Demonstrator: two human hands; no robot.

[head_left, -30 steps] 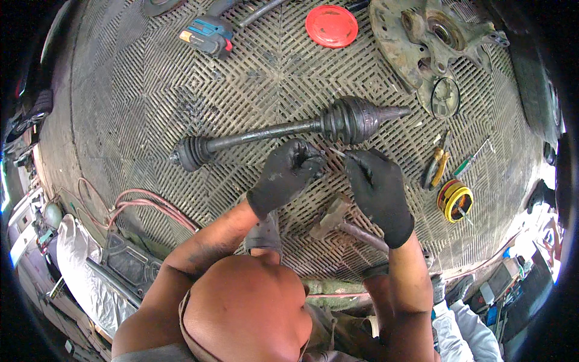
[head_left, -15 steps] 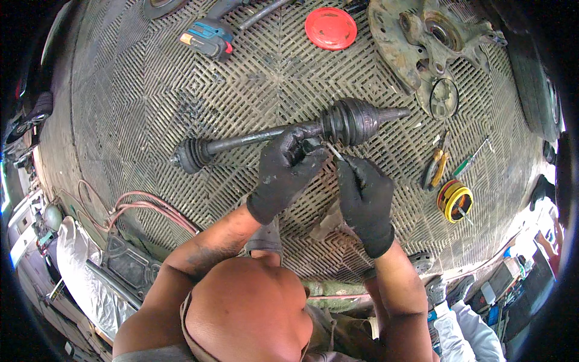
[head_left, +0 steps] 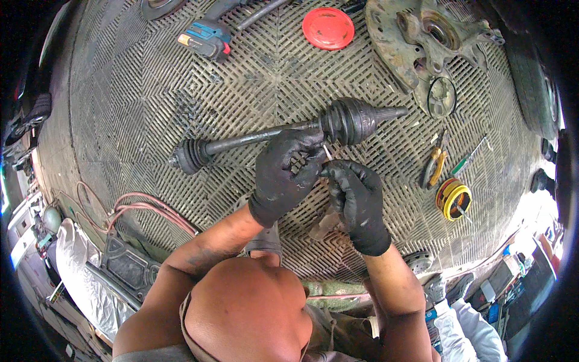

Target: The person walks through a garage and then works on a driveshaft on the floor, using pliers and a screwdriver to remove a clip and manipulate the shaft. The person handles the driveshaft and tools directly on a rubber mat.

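A drive axle (head_left: 262, 138) with ribbed black rubber boots lies across the floor in front of me, its splined end toward the right. In black gloves, my left hand (head_left: 286, 172) and my right hand (head_left: 356, 199) meet just on the near side of its large boot (head_left: 348, 122). A thin, pale strip (head_left: 327, 152) runs between their fingertips. My right thumb and fingers pinch its lower end, while my left fingers close at its upper end. The strip's exact kind is too small to make out, and glove fingers partly cover it.
Pliers (head_left: 434, 168), a green-handled screwdriver (head_left: 469, 155) and a yellow-rimmed round container (head_left: 453, 199) are at right. A rusty steering knuckle (head_left: 443, 36), red lid (head_left: 328, 28) and blue cordless tool (head_left: 205, 39) lie farther off. Reddish hoses (head_left: 151, 205) curl at left.
My right hand has shifted a little left and its fingers have curled in more. My left hand has turned slightly beside the strip. The axle stays put.
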